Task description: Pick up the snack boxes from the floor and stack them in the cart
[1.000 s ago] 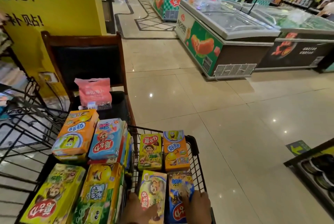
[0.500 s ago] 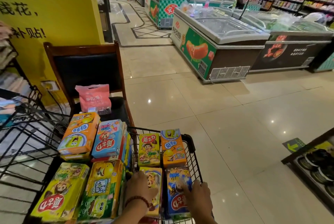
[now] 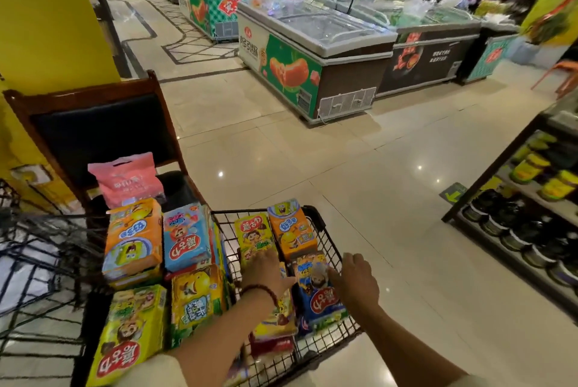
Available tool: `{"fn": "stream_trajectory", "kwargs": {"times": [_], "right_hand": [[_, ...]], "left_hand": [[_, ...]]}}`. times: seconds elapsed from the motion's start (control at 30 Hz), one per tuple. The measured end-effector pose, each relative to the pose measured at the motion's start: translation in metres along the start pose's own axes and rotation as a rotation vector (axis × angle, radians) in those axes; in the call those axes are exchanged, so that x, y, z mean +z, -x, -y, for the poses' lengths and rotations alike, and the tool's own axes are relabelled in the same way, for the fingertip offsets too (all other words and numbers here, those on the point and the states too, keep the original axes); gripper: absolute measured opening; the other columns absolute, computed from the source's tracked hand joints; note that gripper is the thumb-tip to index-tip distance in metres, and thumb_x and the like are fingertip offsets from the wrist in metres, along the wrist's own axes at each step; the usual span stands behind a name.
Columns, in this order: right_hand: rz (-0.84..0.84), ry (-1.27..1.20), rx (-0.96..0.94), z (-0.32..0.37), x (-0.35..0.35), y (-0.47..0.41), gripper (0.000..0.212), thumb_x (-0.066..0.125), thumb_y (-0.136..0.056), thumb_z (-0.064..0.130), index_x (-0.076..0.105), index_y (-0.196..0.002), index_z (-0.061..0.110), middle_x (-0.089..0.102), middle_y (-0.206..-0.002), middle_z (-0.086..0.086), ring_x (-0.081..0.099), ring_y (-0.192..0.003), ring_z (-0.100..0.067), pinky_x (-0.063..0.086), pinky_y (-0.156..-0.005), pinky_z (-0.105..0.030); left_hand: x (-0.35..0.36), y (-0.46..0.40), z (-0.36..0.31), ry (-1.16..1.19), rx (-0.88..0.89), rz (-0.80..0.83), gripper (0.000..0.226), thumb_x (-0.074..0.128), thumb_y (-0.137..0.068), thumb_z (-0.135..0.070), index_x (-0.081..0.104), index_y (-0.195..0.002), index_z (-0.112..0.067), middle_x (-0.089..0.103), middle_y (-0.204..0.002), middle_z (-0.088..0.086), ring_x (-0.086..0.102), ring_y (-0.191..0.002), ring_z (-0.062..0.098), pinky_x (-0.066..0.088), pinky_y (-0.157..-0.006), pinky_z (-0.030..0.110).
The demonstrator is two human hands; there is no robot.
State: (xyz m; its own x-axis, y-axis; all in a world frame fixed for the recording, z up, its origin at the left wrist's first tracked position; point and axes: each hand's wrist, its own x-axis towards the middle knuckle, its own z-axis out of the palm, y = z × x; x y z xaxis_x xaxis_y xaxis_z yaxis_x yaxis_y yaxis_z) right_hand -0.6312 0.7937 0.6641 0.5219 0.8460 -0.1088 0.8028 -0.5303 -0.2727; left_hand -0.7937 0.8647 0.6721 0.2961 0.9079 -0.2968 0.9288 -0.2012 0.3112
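Note:
A black wire cart (image 3: 329, 245) sits low in the middle of the head view. Inside it lie a yellow-green snack box (image 3: 252, 236), an orange one (image 3: 292, 232), a blue one (image 3: 317, 294) and a yellow one (image 3: 279, 316). Left of them, more boxes are stacked: orange (image 3: 134, 238), light blue (image 3: 186, 238), yellow (image 3: 198, 296) and green-yellow (image 3: 131, 333). My left hand (image 3: 266, 271), with a bead bracelet, rests flat where the yellow-green and yellow boxes meet. My right hand (image 3: 355, 282) hovers with spread fingers at the blue box's right edge, thumb touching it.
A dark wooden chair (image 3: 103, 133) with a pink bag (image 3: 125, 180) on its seat stands behind the cart, against a yellow pillar (image 3: 47, 17). Chest freezers (image 3: 312, 52) line the aisle ahead. A low shelf of goods (image 3: 531, 217) is at right, a black wire rack (image 3: 31, 261) at left.
Both hands have moved forward over the boxes in the cart. The right hand has slid from the top of the blue box to its right edge. The view has tilted up.

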Motion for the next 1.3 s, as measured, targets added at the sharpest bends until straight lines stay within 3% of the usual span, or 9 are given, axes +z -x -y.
{"fn": "stream_trajectory", "kwargs": {"times": [0.27,0.5,0.6,0.67,0.73,0.97,1.07,1.13,1.3], "right_hand": [[-0.111,0.165,0.162,-0.033,-0.023,0.061,0.052,0.042,-0.096,0.046,0.038,-0.135,0.013,0.045,-0.135,-0.005,0.043,-0.119,-0.022,0.042,-0.088,-0.031],[-0.152,0.199,0.484,-0.105,-0.042,0.174,0.052,0.043,-0.096,0.043,0.037,-0.137,0.012,0.043,-0.139,-0.006,0.042,-0.124,-0.024,0.041,-0.089,-0.032],[-0.158,0.230,0.649,-0.132,-0.051,0.233,0.051,0.056,-0.090,0.043,0.048,-0.127,0.008,0.053,-0.126,-0.008,0.052,-0.111,-0.026,0.045,-0.078,-0.033],[-0.175,0.262,0.737,-0.150,-0.051,0.277,0.056,0.082,-0.064,0.042,0.065,-0.101,0.005,0.065,-0.097,-0.010,0.064,-0.082,-0.027,0.049,-0.055,-0.034],[-0.218,0.281,0.833,-0.167,-0.043,0.325,0.057,0.091,-0.045,0.040,0.069,-0.085,0.006,0.066,-0.080,-0.008,0.064,-0.066,-0.025,0.045,-0.041,-0.031],[-0.136,0.236,1.143,-0.187,-0.025,0.502,0.051,0.084,-0.061,0.041,0.066,-0.095,0.007,0.064,-0.089,-0.009,0.062,-0.076,-0.028,0.047,-0.051,-0.033],[-0.116,0.164,1.252,-0.188,-0.017,0.572,0.048,0.055,-0.089,0.043,0.050,-0.122,0.009,0.054,-0.116,-0.008,0.053,-0.105,-0.027,0.045,-0.074,-0.034],[-0.171,0.162,1.300,-0.190,-0.003,0.613,0.047,0.043,-0.095,0.044,0.042,-0.129,0.011,0.048,-0.125,-0.007,0.047,-0.113,-0.025,0.042,-0.081,-0.033],[-0.158,0.068,1.430,-0.186,0.037,0.689,0.050,0.059,-0.088,0.044,0.052,-0.122,0.008,0.056,-0.114,-0.008,0.055,-0.102,-0.026,0.045,-0.073,-0.034]], "left_hand": [[-0.009,0.007,-0.038,-0.306,0.510,0.061,0.080,0.056,-0.084,-0.058,0.027,-0.142,-0.012,0.034,-0.143,0.012,0.033,-0.132,0.029,0.034,-0.108,0.041],[0.025,0.064,-0.120,-0.484,0.961,0.083,0.083,0.054,-0.084,-0.059,0.023,-0.145,-0.011,0.028,-0.148,0.013,0.026,-0.137,0.031,0.028,-0.110,0.045],[0.047,0.108,-0.157,-0.550,1.117,0.130,0.084,0.049,-0.088,-0.059,0.015,-0.148,-0.011,0.019,-0.153,0.014,0.017,-0.141,0.032,0.020,-0.113,0.047],[0.064,0.144,-0.176,-0.582,1.236,0.159,0.084,0.046,-0.089,-0.059,0.012,-0.149,-0.012,0.015,-0.155,0.013,0.014,-0.143,0.031,0.017,-0.115,0.048],[0.081,0.185,-0.191,-0.614,1.349,0.176,0.084,0.047,-0.089,-0.059,0.014,-0.149,-0.012,0.017,-0.154,0.013,0.015,-0.143,0.030,0.017,-0.115,0.048],[0.149,0.343,-0.207,-0.726,1.683,0.209,0.082,0.048,-0.087,-0.060,0.018,-0.147,-0.013,0.025,-0.150,0.011,0.019,-0.140,0.029,0.021,-0.111,0.048],[0.176,0.403,-0.201,-0.734,1.783,0.236,0.079,0.049,-0.087,-0.060,0.023,-0.144,-0.013,0.029,-0.148,0.010,0.023,-0.138,0.027,0.023,-0.109,0.046],[0.194,0.437,-0.196,-0.760,1.826,0.270,0.078,0.050,-0.087,-0.058,0.022,-0.145,-0.014,0.027,-0.149,0.009,0.023,-0.139,0.027,0.022,-0.110,0.047],[0.241,0.493,-0.173,-0.861,1.856,0.351,0.076,0.051,-0.086,-0.058,0.025,-0.142,-0.015,0.031,-0.146,0.008,0.027,-0.136,0.027,0.025,-0.108,0.046]]}}
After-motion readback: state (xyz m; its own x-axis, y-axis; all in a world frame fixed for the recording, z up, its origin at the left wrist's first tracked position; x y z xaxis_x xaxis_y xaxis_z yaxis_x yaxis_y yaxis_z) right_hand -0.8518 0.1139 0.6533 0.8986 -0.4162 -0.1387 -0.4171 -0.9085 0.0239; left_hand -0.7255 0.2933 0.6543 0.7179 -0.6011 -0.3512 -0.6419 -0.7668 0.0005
